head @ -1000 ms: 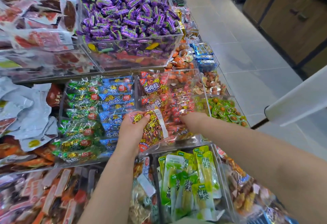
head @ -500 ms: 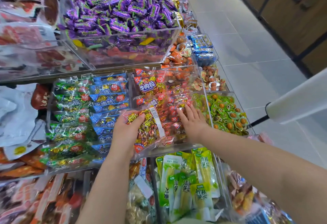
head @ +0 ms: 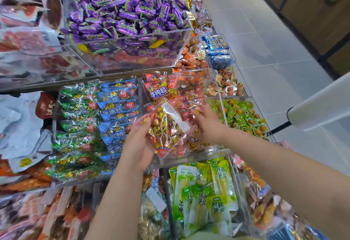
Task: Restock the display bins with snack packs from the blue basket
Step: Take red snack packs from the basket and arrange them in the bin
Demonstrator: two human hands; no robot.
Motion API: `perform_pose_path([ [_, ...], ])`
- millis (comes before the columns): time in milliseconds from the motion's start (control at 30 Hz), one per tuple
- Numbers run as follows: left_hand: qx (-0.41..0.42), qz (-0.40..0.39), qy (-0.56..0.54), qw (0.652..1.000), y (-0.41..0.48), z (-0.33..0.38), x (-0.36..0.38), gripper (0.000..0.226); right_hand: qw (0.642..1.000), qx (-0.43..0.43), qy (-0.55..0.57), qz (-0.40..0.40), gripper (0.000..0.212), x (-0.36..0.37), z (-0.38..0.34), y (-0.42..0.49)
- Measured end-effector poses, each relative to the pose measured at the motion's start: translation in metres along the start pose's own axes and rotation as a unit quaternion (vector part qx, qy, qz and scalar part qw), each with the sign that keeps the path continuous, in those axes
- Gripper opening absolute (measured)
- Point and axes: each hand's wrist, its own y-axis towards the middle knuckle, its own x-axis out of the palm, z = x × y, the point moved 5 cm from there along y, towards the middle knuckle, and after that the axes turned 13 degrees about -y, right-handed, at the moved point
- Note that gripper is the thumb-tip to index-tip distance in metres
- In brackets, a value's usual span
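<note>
Held snack pack (head: 166, 128) tilted just above clear bin (head: 204, 156), L hand (head: 138, 141) fingers clamped on its near-left edge. Laid R hand (head: 208, 126) inside bin, fingers apart, flat on red packs (head: 189, 105) there. Judged step: seating pack in bin. Looked best to press stock back w/ R hand for a gap, then slide pack in flat, label up, in line w/ neighbours. Noted risk: slick film, pack slipping over front wall.

Left hand (head: 138, 145) grips clear beef-cube pack (head: 166, 128) over acrylic bin (head: 189, 159). Right hand (head: 208, 124), fingers spread, sits on the bin's red packs (head: 191, 97); contact probable, blurred.
</note>
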Motion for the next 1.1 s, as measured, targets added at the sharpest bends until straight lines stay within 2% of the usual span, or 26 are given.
perform_pose_path([
  [33,-0.006,-0.007,-0.019,1.0,-0.001,-0.003,0.002,0.026,0.991,0.028,0.124,0.051,0.062,-0.016,0.003,-0.006],
  [67,-0.013,-0.012,-0.032,0.999,-0.001,-0.006,0.004,0.028,0.96,0.059,0.262,0.073,0.047,-0.029,0.006,-0.013],
  [133,-0.029,-0.019,-0.043,0.998,-0.003,-0.012,0.01,0.033,0.851,0.067,0.518,0.06,0.033,-0.047,0.002,-0.027],
  [167,-0.042,-0.013,-0.046,0.998,-0.005,-0.015,0.014,0.035,0.819,0.035,0.569,0.066,0.037,-0.054,0.0,-0.036],
  [200,-0.059,0.003,-0.052,0.997,-0.007,-0.018,0.017,0.035,0.826,-0.019,0.553,0.103,0.048,-0.065,-0.003,-0.048],
  [267,-0.075,0.04,-0.059,0.995,-0.008,-0.022,0.021,0.029,0.918,-0.135,0.312,0.206,0.069,-0.083,-0.013,-0.071],
  [300,-0.073,0.051,-0.058,0.994,-0.01,-0.024,0.023,0.03,0.936,-0.177,0.176,0.249,0.074,-0.086,-0.021,-0.079],
  [367,-0.064,0.06,-0.052,0.995,-0.014,-0.026,0.028,0.038,0.917,-0.234,0.003,0.323,0.07,-0.086,-0.036,-0.09],
  [400,-0.067,0.055,-0.046,0.995,-0.018,-0.026,0.03,0.04,0.906,-0.246,-0.02,0.343,0.059,-0.086,-0.04,-0.092],
  [467,-0.072,0.03,0.009,0.997,-0.027,-0.027,0.034,0.042,0.922,-0.226,0.045,0.31,0.032,-0.086,-0.041,-0.093],
  [500,-0.065,0.016,0.08,0.995,-0.029,-0.026,0.033,0.043,0.938,-0.185,0.138,0.257,0.024,-0.087,-0.037,-0.092],
  [533,-0.051,-0.003,0.173,0.984,-0.032,-0.024,0.031,0.043,0.938,-0.137,0.248,0.198,0.019,-0.085,-0.031,-0.09],
  [600,-0.019,-0.043,0.33,0.943,-0.038,-0.02,0.03,0.036,0.904,-0.05,0.413,0.098,0.018,-0.077,-0.016,-0.088],
  [633,-0.012,-0.063,0.368,0.928,-0.041,-0.02,0.029,0.037,0.892,-0.023,0.446,0.073,0.016,-0.073,-0.01,-0.088],
  [700,-0.003,-0.083,0.417,0.905,-0.042,-0.022,0.024,0.05,0.866,-0.004,0.499,0.037,0.015,-0.066,-0.005,-0.088],
  [733,0.013,-0.074,0.45,0.89,-0.04,-0.021,0.022,0.051,0.84,0.003,0.543,0.012,0.018,-0.062,-0.005,-0.089],
  [800,0.049,-0.067,0.49,0.868,-0.037,-0.02,0.021,0.043,0.795,0.024,0.604,-0.044,0.028,-0.052,-0.005,-0.093],
  [833,0.055,-0.076,0.48,0.872,-0.036,-0.022,0.023,0.038,0.791,0.031,0.608,-0.057,0.036,-0.049,-0.004,-0.095],
  [867,0.05,-0.091,0.451,0.887,-0.036,-0.024,0.025,0.034,0.803,0.04,0.593,-0.052,0.046,-0.049,0.0,-0.096],
  [900,0.041,-0.104,0.423,0.899,-0.035,-0.027,0.027,0.03,0.832,0.049,0.552,-0.023,0.057,-0.05,0.006,-0.096],
  [1000,0.041,-0.125,0.419,0.898,-0.035,-0.033,0.032,0.022,0.924,0.013,0.362,0.118,0.087,-0.074,0.015,-0.1],
  [1033,0.045,-0.121,0.429,0.894,-0.034,-0.036,0.033,0.025,0.95,-0.013,0.28,0.138,0.091,-0.079,0.012,-0.099],
  [1100,0.058,-0.112,0.463,0.877,-0.032,-0.041,0.035,0.033,0.986,-0.046,0.084,0.138,0.084,-0.079,0.006,-0.095],
])
